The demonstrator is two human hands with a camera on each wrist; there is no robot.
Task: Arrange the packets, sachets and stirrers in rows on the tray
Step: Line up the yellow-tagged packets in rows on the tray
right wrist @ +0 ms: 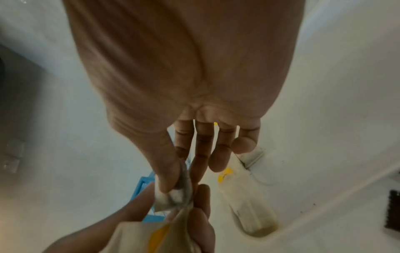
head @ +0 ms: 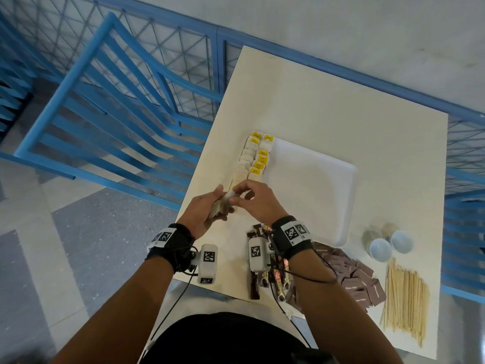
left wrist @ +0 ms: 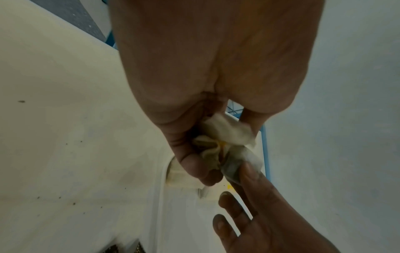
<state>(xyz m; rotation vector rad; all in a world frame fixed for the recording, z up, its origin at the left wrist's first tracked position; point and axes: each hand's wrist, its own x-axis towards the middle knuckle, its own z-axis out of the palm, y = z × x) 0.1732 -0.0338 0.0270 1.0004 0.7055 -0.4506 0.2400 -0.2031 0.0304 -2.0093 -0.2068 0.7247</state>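
My left hand (head: 210,208) grips a bunch of white tea bags (left wrist: 225,137) with yellow tags over the table's left edge. My right hand (head: 249,198) pinches one tea bag (right wrist: 175,195) at the top of that bunch between thumb and forefinger, its other fingers loosely spread. Two rows of tea bags (head: 253,160) lie along the left side of the white tray (head: 315,190), just beyond both hands. Dark coffee sachets (head: 265,271), brown sugar packets (head: 359,279) and wooden stirrers (head: 405,298) lie on the table nearer me, partly hidden by my right wrist.
Two small white cups (head: 388,245) stand right of the tray's near corner. The cream table (head: 341,106) ends close on the left; blue railings and a blue chair (head: 110,109) stand beyond it.
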